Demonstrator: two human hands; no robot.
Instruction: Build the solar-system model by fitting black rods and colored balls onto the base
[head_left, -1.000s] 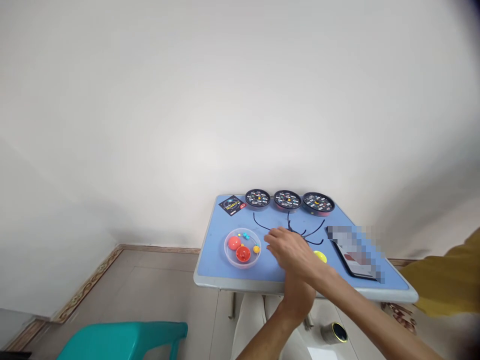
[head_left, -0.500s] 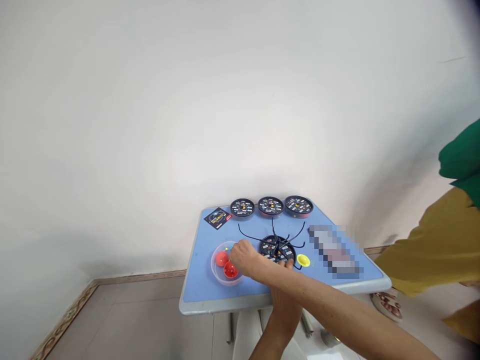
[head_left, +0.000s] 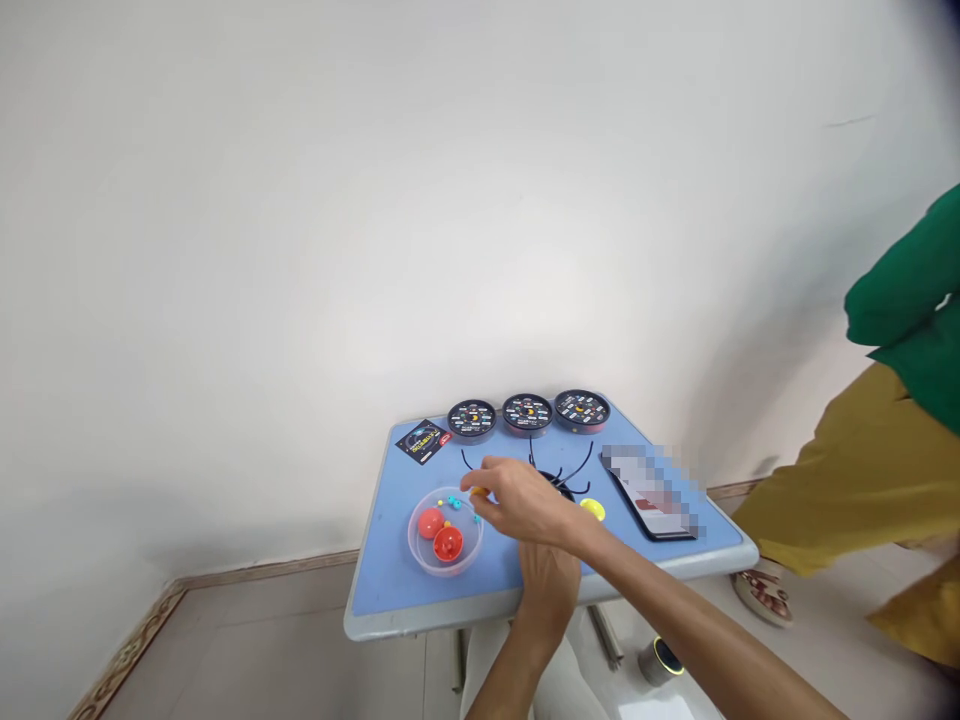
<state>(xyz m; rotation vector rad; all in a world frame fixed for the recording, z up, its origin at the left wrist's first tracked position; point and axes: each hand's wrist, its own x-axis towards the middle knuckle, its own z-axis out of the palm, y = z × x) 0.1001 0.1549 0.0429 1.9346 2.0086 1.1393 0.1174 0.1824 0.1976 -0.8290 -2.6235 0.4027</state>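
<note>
My right hand (head_left: 514, 492) reaches across to the left, its fingers pinched on a small orange-yellow piece (head_left: 478, 491), perhaps a ball half. Just left of it is a clear round plastic bowl (head_left: 414, 555). Inside lie a red ball half seen from outside (head_left: 430, 523), an open red half (head_left: 448, 544) and several tiny blue and yellow bits. My left hand (head_left: 551, 565) lies beneath the right forearm, its fingers hidden. It is by a black round base (head_left: 562, 487) with thin curved black arms (head_left: 577, 465). Beside the base rests a yellow half-shell (head_left: 592, 509).
Along the back of the blue table (head_left: 397, 590) stand three round tubs with black printed lids (head_left: 527, 412). A black printed card (head_left: 421, 441) lies at back left, a phone-like slab (head_left: 649, 495), partly blurred, at right. Another person in green (head_left: 907, 290) stands to the right.
My right hand has lifted from the bowl and shifted right with the orange-yellow piece in its fingers. The left hand's fingers have become hidden. The view has turned slightly.
</note>
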